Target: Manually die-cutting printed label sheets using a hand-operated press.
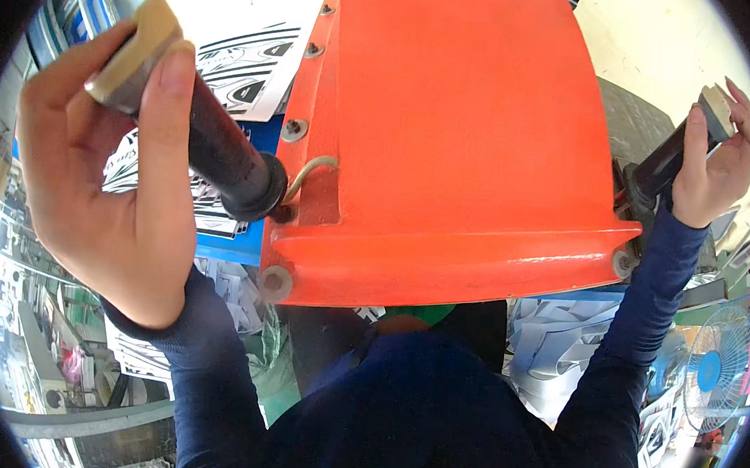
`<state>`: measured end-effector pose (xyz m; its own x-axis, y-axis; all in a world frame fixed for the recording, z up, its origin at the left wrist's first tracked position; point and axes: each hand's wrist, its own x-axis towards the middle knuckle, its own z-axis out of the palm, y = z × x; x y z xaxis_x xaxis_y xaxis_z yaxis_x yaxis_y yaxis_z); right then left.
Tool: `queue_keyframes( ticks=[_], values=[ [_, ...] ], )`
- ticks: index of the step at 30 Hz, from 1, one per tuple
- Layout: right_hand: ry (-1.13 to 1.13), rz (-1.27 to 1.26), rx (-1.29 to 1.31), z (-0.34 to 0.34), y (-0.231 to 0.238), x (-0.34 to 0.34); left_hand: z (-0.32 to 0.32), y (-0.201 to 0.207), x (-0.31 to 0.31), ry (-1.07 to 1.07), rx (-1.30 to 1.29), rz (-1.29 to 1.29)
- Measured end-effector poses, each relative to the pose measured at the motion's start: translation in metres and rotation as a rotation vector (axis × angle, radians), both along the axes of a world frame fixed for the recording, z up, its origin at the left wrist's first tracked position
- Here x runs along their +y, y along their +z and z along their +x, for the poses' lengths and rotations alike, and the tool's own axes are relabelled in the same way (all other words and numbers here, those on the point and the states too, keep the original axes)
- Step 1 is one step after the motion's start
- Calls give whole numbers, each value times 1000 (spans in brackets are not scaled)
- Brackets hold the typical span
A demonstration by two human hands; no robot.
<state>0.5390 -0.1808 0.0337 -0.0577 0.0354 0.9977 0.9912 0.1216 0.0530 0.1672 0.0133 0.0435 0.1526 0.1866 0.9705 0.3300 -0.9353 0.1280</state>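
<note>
In front of me spreads the broad red arm (pixel 462 110) of a machine that looks like a press, with a thick rounded lip along its near edge. A black handle (pixel 235 150) rises at its left side, tipped with a beige cap. My left hand (pixel 126 182) is closed round the top of that handle, thumb laid along the cap. Across on the right stands a matching black handle (pixel 661 163) with a pale cap. Around its top my right hand (pixel 717 167) is closed, thumb upright against it. A pale cable (pixel 310 170) curves from the red arm beside the left handle.
Black-and-white printed sheets (pixel 251 77) lie on a blue surface (pixel 230 248) left of the red arm. White paper scraps (pixel 559 342) are heaped below it on the right. A blue fan (pixel 715 371) stands at far right; a curved grey rail (pixel 88 420) runs lower left.
</note>
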Motion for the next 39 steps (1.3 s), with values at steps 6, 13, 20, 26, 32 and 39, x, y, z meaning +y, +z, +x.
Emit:
queue_keyframes(
  ticks=[6, 13, 20, 26, 32, 39],
  values=[
    [-46, -17, -33, -6, -11, 2, 1, -14, 1, -48, -77, -77],
    [7, 13, -23, -4, -13, 6, 0, -15, 8, -80, -73, -35],
    [66, 13, -28, 2, -10, 5, -1, -16, 10, -144, -35, 9],
    [64, -16, 27, 32, -3, -8, 6, -35, 21, -610, -139, -69],
    [-285, -21, 49, 89, 1, -34, 0, -75, 39, -758, 103, -414],
    [-1150, 29, -192, 118, 10, -47, -10, -134, 31, -545, 311, -590]
  ],
)
